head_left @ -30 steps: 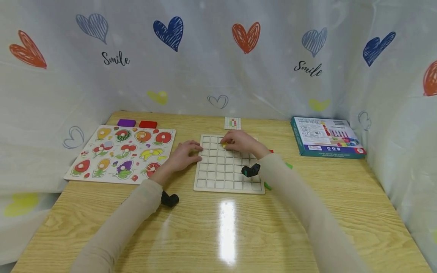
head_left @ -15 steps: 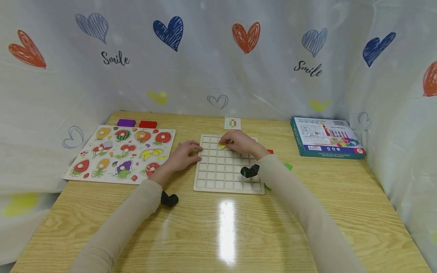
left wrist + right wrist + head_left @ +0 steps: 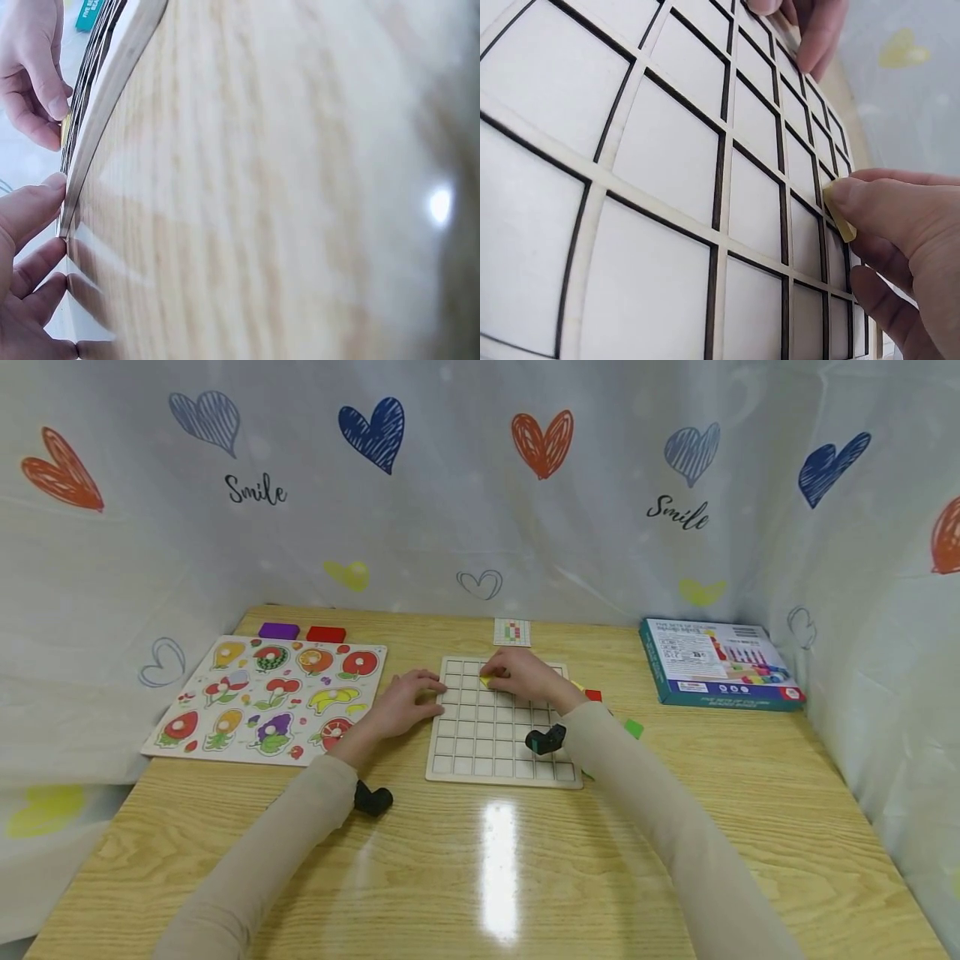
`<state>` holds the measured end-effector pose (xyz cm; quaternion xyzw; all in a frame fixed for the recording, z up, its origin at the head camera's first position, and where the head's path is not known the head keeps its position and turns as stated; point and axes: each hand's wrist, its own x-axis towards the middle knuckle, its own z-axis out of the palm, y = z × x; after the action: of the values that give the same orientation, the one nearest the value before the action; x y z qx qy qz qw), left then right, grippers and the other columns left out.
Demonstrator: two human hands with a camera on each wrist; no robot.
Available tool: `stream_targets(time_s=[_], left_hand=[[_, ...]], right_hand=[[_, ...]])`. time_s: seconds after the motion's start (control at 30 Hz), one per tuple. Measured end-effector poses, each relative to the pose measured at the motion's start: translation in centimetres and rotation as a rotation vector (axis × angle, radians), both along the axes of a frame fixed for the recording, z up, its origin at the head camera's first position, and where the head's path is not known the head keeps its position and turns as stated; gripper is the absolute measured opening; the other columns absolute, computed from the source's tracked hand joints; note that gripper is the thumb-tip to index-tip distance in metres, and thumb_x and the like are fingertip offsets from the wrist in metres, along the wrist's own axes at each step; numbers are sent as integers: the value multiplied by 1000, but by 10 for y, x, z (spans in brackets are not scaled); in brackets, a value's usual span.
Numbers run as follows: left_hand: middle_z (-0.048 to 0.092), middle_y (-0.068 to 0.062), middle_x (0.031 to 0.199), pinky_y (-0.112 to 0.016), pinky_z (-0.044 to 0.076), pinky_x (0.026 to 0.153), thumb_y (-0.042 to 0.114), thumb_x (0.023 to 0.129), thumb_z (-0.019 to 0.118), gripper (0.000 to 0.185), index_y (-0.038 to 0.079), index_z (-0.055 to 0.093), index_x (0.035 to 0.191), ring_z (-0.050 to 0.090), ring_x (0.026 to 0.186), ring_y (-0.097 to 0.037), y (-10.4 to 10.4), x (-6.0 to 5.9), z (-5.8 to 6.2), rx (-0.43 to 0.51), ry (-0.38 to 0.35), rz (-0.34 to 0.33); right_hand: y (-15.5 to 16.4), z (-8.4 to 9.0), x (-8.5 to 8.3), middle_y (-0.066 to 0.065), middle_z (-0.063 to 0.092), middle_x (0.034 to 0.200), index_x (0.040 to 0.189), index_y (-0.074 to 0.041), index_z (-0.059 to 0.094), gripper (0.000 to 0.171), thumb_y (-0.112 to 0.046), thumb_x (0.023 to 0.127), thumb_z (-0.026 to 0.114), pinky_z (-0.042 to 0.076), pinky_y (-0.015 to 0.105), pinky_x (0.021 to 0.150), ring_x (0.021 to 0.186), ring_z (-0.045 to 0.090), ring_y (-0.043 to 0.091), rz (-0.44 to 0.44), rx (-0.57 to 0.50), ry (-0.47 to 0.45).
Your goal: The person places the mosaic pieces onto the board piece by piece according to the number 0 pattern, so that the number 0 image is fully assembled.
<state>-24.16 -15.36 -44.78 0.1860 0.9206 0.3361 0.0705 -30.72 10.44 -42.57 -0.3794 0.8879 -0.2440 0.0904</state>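
Observation:
A wooden board (image 3: 474, 727) with a raised square grid lies mid-table. My right hand (image 3: 517, 672) is over its far part and pinches a small yellow square tile (image 3: 841, 217) between thumb and fingers. In the right wrist view the tile is tilted against the grid lines at one cell, partly covered by the thumb. My left hand (image 3: 405, 703) rests at the board's left edge. Its thumb and fingertips (image 3: 54, 180) touch the rim, with the fingers spread and relaxed, as the left wrist view shows.
A fruit puzzle board (image 3: 300, 697) lies left, with a purple block (image 3: 278, 631) and a red block (image 3: 326, 634) behind it. A small pattern card (image 3: 512, 632) lies behind the grid. A boxed game (image 3: 720, 662) is at right. Green pieces (image 3: 633, 727) and a red piece (image 3: 593, 695) lie beside my right forearm.
My right hand, with the yellow tile, has shifted slightly left and down over the grid. The tile's tilt has changed a little. My left hand stays at the board's edge.

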Motion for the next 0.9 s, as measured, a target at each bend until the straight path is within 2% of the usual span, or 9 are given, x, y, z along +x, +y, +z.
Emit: stream_targets(time_s=[0.43, 0.77, 0.9], left_hand=[[48, -15, 142, -60, 0, 116, 22, 94, 67, 38, 6, 64, 128, 33, 140, -35, 0, 1, 1, 0, -15, 2], [48, -17, 141, -63, 2, 115, 20, 93, 68, 37, 5, 64, 127, 34, 139, -37, 0, 2, 3, 2, 2, -8], [48, -17, 141, -63, 2, 115, 20, 94, 67, 37, 5, 64, 127, 34, 139, -36, 1, 2, 2, -5, 4, -7]], right_hand=[[-8, 1, 1, 10, 66, 111, 116, -5, 71, 24, -13, 95, 64, 48, 39, 91, 101, 59, 23, -16, 31, 7], [-3, 1, 0, 7, 64, 112, 117, -8, 70, 24, -11, 94, 66, 50, 35, 91, 101, 60, 20, -21, -4, -58], [-1, 1, 0, 8, 63, 113, 118, -6, 69, 25, -11, 93, 67, 50, 35, 92, 102, 61, 21, -1, -23, -49]])
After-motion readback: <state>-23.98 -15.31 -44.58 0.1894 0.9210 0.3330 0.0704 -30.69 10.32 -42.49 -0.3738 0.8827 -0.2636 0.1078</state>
